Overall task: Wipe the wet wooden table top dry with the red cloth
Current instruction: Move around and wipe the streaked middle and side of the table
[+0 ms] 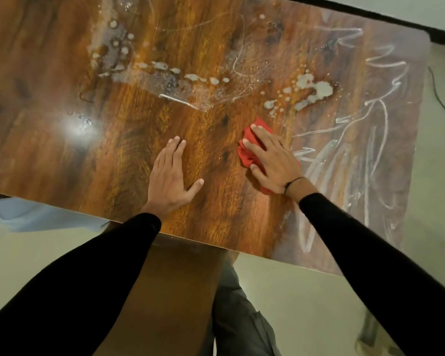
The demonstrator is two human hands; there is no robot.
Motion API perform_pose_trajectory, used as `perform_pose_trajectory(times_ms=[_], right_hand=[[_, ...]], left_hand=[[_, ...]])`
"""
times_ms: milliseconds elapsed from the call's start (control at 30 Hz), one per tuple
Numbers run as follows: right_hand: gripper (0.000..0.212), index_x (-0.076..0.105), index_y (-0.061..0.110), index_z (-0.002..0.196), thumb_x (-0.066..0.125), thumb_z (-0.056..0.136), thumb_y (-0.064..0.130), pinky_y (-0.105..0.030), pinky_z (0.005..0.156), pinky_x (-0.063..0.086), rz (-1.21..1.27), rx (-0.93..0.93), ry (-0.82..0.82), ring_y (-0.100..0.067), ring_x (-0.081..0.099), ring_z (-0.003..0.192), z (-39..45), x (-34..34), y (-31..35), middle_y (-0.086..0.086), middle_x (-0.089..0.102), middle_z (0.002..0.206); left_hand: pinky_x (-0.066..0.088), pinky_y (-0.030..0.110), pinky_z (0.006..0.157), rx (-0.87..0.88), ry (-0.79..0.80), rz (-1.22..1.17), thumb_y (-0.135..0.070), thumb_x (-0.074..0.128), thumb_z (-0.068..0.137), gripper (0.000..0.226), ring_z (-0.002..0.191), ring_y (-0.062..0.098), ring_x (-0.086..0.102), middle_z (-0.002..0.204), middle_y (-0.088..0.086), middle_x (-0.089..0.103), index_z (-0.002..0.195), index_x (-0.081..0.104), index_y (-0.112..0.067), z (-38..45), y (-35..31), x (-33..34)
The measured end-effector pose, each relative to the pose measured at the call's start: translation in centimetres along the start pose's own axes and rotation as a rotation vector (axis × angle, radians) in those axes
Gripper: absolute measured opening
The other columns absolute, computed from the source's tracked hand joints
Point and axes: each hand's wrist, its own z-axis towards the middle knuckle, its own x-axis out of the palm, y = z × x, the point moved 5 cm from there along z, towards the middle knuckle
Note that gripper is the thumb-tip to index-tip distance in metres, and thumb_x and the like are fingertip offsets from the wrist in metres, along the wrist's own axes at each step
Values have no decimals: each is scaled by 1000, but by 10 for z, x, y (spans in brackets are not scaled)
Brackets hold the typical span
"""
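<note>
The wooden table top (211,73) fills most of the view, with water drops and puddles (311,89) across its middle and far part and wet streaks (365,140) on its right side. My right hand (272,160) lies flat with spread fingers on the crumpled red cloth (252,142), pressing it onto the wood just below the puddles. My left hand (171,173) rests flat on the table near the front edge, fingers straight, holding nothing. Most of the cloth is hidden under my right hand.
The table's front edge (216,244) runs diagonally across the view, and a brown chair (165,291) stands below it. A dark cable (439,98) lies on the pale floor to the right. A bright light reflection (76,127) sits on the left part of the wood.
</note>
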Motion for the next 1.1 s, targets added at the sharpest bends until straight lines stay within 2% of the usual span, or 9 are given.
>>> perform_pose_trajectory(times_ms=[267,433,633,667,700,733,767,900,1100], right_hand=[[64,38,16,167,59,111,39,-63,119,43,-36,491,-256,-52,39,151,-9,5,30,-29,32,169],[38,60,8,149,45,115,17,-50,106,53,377,289,-286,-30,62,122,-9,-17,29,-10,66,136],[36,59,-6,146,45,116,8,-43,122,44,416,539,-200,-43,46,148,-12,-41,1,-30,62,144],[27,62,-10,129,46,112,5,-30,109,53,401,656,-308,-45,47,146,-23,-45,-3,-33,68,127],[19,61,-9,108,50,107,7,-21,88,56,406,715,-439,-47,52,138,-35,-53,1,9,38,35],[24,59,-4,98,54,102,19,-24,82,51,404,686,-528,-47,56,131,-41,-56,10,2,30,162],[35,62,-1,104,53,103,32,-30,85,48,344,585,-513,-45,58,128,-40,-53,24,-18,65,102],[59,35,29,170,39,115,52,-55,126,30,-107,218,-197,-34,34,159,-21,0,45,-13,37,173],[62,9,35,177,30,119,37,-57,135,13,2,211,-107,-31,15,169,4,17,7,-6,5,185]], left_hand=[[18,47,138,-83,-9,-102,-69,64,95,112,171,29,14,184,12,15,176,13,-10,-8,-44,14],[19,46,138,-112,-24,-134,-68,65,96,109,171,26,16,183,9,18,176,14,-13,-13,-38,20],[21,47,138,-118,-35,-190,-61,70,92,112,171,26,16,183,9,18,176,13,-13,-15,-36,20],[22,47,138,-119,-38,-191,-60,71,92,112,171,26,16,183,9,18,176,13,-13,-15,-37,20],[21,47,138,-121,-41,-191,-59,71,92,111,171,26,16,183,9,18,176,13,-13,-14,-37,20],[21,47,138,-122,-42,-194,-59,71,92,111,171,26,16,183,9,18,176,13,-13,-14,-36,20],[20,46,138,-119,-43,-200,-59,70,92,111,171,27,16,183,10,18,176,14,-13,-14,-36,20],[20,46,138,-98,-50,-236,-55,73,91,110,170,27,18,183,10,19,175,16,-12,-14,-37,17],[23,55,137,-241,-229,-344,-47,68,101,94,171,25,17,183,10,19,175,20,-11,-28,4,-2]])
